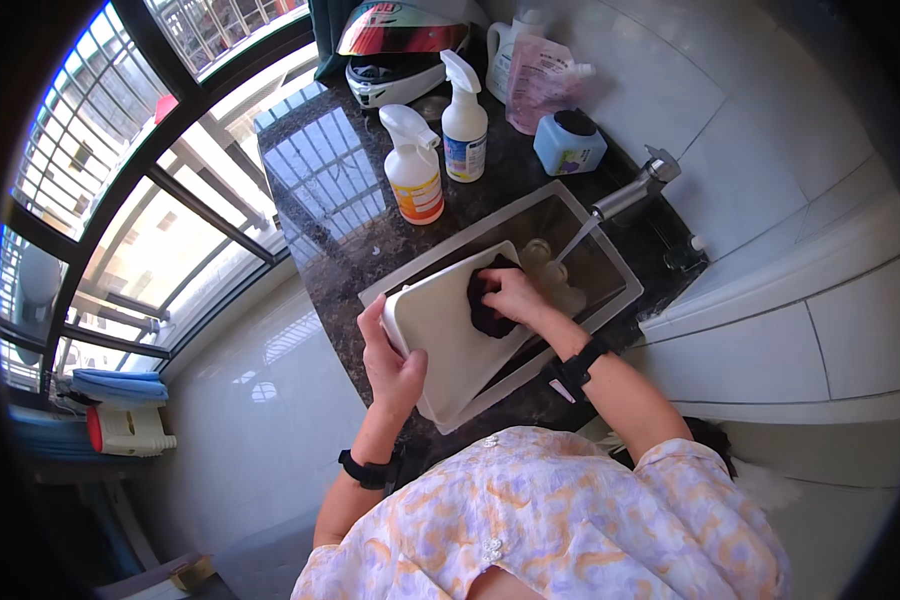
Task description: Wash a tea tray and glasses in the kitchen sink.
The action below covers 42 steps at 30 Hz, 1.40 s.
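My left hand (391,367) grips the near left edge of a white rectangular tray or lid (442,322), thumb on its face. The piece leans into a sink (628,289) set in a dark stone counter. With bent fingers, my right hand (516,297) presses a bunched black cloth (487,316) against the white surface, near its right end. From the metal faucet (626,196) a stream of water (577,238) falls into the basin beside that hand. Pale rounded shapes (544,259) show there, too unclear to name. The tray hides much of the basin.
Two white spray bottles (414,176) (465,127) stand behind the sink. A blue container (570,144), a pink refill pouch (544,86) and a white jug (499,60) are near the tiled wall. A motorcycle helmet (401,56) sits at the back. Barred windows (150,217) line the left.
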{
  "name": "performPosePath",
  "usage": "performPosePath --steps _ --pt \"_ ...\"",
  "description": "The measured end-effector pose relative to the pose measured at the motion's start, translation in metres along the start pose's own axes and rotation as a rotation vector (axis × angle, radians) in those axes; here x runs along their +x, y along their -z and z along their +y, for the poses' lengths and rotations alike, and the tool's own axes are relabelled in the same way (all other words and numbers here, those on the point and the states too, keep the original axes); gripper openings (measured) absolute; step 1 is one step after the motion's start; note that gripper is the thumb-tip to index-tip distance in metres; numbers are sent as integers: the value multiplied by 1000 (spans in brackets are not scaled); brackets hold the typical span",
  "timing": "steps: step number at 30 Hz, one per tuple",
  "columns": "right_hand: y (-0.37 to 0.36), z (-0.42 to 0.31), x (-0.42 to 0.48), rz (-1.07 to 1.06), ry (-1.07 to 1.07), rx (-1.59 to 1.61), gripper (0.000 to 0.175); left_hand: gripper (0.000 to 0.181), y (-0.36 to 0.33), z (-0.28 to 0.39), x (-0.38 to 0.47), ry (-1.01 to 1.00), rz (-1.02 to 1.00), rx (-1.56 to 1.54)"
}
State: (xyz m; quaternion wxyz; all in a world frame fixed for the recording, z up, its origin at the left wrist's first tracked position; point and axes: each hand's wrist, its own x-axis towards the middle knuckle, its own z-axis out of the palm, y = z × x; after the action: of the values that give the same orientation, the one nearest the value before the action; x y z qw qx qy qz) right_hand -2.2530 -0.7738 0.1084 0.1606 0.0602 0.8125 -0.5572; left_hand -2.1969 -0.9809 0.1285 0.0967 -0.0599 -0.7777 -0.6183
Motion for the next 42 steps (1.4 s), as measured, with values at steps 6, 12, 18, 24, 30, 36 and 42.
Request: performPosePath --steps 6,12,18,24,30,36,42 --pt "36 -15 -18 -8 -145 1396 15 70 7 41 -1 -666 -249 372" --pt "25 -34 -18 231 194 1152 13 70 7 21 -6 -751 -343 223" --pt "39 -62 -33 307 420 849 20 81 16 49 -7 -398 -701 518" --pt "4 -52 -50 415 712 -106 24 88 12 42 17 179 -617 -253" --pt "-42 -29 -72 58 730 -262 28 57 8 36 62 268 -366 18" --pt "-32 -17 -59 -163 173 192 26 48 30 20 41 297 -353 -174" --pt "-67 -43 -62 -104 546 206 29 38 31 12 12 252 -294 -104"
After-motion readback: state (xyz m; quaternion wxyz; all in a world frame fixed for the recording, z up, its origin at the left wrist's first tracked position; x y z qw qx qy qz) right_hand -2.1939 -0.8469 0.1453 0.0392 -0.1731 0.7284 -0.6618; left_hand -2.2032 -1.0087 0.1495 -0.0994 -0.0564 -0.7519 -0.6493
